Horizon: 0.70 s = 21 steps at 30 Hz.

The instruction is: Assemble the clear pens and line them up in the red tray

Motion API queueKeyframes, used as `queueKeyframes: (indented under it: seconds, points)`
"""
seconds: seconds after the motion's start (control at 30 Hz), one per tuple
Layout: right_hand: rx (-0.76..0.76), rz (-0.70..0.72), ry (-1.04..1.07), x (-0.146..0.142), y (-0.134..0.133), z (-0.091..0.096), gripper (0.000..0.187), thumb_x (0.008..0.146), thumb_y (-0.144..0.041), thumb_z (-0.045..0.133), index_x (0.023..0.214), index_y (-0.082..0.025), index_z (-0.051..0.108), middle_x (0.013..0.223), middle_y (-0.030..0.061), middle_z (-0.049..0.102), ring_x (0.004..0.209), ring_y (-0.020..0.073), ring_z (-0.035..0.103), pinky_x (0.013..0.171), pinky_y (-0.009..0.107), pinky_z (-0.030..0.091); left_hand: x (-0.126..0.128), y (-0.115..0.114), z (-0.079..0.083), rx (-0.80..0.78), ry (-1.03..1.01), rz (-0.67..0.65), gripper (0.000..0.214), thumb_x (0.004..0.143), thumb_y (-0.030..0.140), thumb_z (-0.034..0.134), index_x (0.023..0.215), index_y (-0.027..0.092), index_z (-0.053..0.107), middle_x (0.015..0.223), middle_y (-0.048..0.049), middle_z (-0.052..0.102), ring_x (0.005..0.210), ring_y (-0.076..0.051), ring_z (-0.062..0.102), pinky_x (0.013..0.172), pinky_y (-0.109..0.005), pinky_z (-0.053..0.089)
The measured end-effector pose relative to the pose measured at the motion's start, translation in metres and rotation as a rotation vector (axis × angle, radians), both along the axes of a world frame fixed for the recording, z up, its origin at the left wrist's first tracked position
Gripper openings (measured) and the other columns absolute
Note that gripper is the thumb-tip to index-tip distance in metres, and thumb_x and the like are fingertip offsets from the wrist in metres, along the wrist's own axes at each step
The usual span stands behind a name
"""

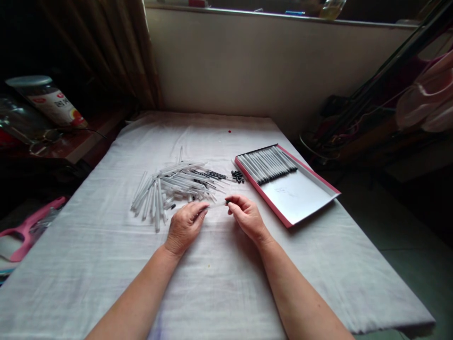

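Note:
My left hand [186,225] is closed on a clear pen barrel [216,205], pinching it between thumb and fingers. At the barrel's right end, my right hand [248,218] pinches a small black plug [227,202]; the fingertips partly cover it, and I cannot tell how far it sits in the barrel. Beyond my left hand lies a loose pile of clear barrels [155,200], mixed with dark thin refills [215,174] and clear caps. A small heap of black plugs [238,176] lies between the pile and the box.
A shallow red-edged box [293,198] on the right holds a row of pens [269,163] with black ends. All this rests on a white tablecloth [212,293]. A wall [247,66] stands behind, and a lidded jar [53,101] is off to the left.

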State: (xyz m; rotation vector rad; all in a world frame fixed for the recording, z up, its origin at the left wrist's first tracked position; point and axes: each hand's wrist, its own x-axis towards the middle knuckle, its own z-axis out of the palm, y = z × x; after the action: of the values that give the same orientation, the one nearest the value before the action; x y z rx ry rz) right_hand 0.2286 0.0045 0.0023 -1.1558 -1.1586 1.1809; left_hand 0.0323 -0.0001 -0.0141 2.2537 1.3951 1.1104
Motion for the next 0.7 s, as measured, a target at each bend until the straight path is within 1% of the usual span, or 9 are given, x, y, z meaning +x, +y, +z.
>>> queueKeyframes:
  seconds: [0.1, 0.27, 0.4, 0.47, 0.53, 0.63, 0.7]
  points:
    - [0.07, -0.002, -0.071, 0.002, -0.001, -0.004, 0.018, 0.074, -0.03, 0.063, 0.087, -0.021, 0.071, 0.079, 0.0017, 0.069, 0.059, 0.0121, 0.059, 0.058, 0.026, 0.052, 0.0, 0.0, 0.0, -0.001, 0.01, -0.007, 0.022, 0.09, 0.026, 0.053, 0.105, 0.024, 0.068, 0.097, -0.0056, 0.073, 0.089, -0.019, 0.067, 0.083, -0.032, 0.052]
    - [0.244, 0.028, -0.289, 0.008, -0.003, -0.007, 0.017, 0.081, -0.028, 0.06, 0.093, -0.024, 0.072, 0.09, 0.0043, 0.07, 0.069, 0.0152, 0.062, 0.063, 0.028, 0.052, -0.001, 0.0, 0.0, -0.006, 0.044, -0.014, 0.022, 0.09, 0.026, 0.053, 0.106, 0.023, 0.068, 0.097, -0.0057, 0.073, 0.088, -0.019, 0.067, 0.081, -0.032, 0.052]
    - [0.285, 0.021, -0.393, 0.01, -0.002, -0.006, 0.016, 0.085, -0.029, 0.058, 0.093, -0.025, 0.071, 0.09, 0.0045, 0.071, 0.072, 0.0172, 0.063, 0.069, 0.03, 0.051, -0.001, 0.0, 0.0, 0.0, 0.038, -0.03, 0.023, 0.091, 0.027, 0.053, 0.106, 0.023, 0.069, 0.096, -0.0064, 0.073, 0.088, -0.02, 0.068, 0.081, -0.032, 0.053]
    - [0.304, 0.0, -0.461, 0.01, -0.002, -0.005, 0.016, 0.086, -0.032, 0.057, 0.088, -0.025, 0.071, 0.085, 0.0044, 0.071, 0.073, 0.0182, 0.063, 0.071, 0.031, 0.05, -0.001, 0.0, 0.0, 0.006, 0.026, -0.036, 0.022, 0.091, 0.027, 0.053, 0.105, 0.023, 0.069, 0.095, -0.0064, 0.074, 0.087, -0.02, 0.068, 0.08, -0.032, 0.053]
    - [0.319, -0.013, -0.558, 0.01, -0.002, -0.004, 0.02, 0.087, -0.036, 0.054, 0.079, -0.025, 0.069, 0.078, 0.0039, 0.069, 0.072, 0.0184, 0.062, 0.07, 0.029, 0.048, 0.0, 0.0, 0.0, 0.01, 0.017, -0.038, 0.022, 0.091, 0.028, 0.053, 0.104, 0.024, 0.07, 0.094, -0.0062, 0.074, 0.087, -0.019, 0.067, 0.08, -0.032, 0.053]
    - [0.295, -0.012, -0.705, 0.01, -0.002, -0.005, 0.036, 0.09, -0.04, 0.046, 0.063, -0.023, 0.062, 0.063, 0.0027, 0.064, 0.06, 0.0158, 0.058, 0.061, 0.026, 0.043, 0.0, -0.001, 0.0, 0.016, 0.017, -0.058, 0.021, 0.091, 0.028, 0.054, 0.104, 0.024, 0.07, 0.095, -0.0061, 0.074, 0.088, -0.019, 0.068, 0.081, -0.031, 0.053]
    - [0.261, -0.012, -0.747, 0.011, -0.002, -0.006, 0.046, 0.092, -0.044, 0.042, 0.053, -0.022, 0.056, 0.053, 0.0016, 0.059, 0.051, 0.0136, 0.053, 0.055, 0.025, 0.039, 0.0, -0.002, 0.0, 0.019, 0.023, -0.076, 0.021, 0.091, 0.027, 0.054, 0.104, 0.024, 0.07, 0.095, -0.0062, 0.074, 0.089, -0.019, 0.068, 0.08, -0.031, 0.053]
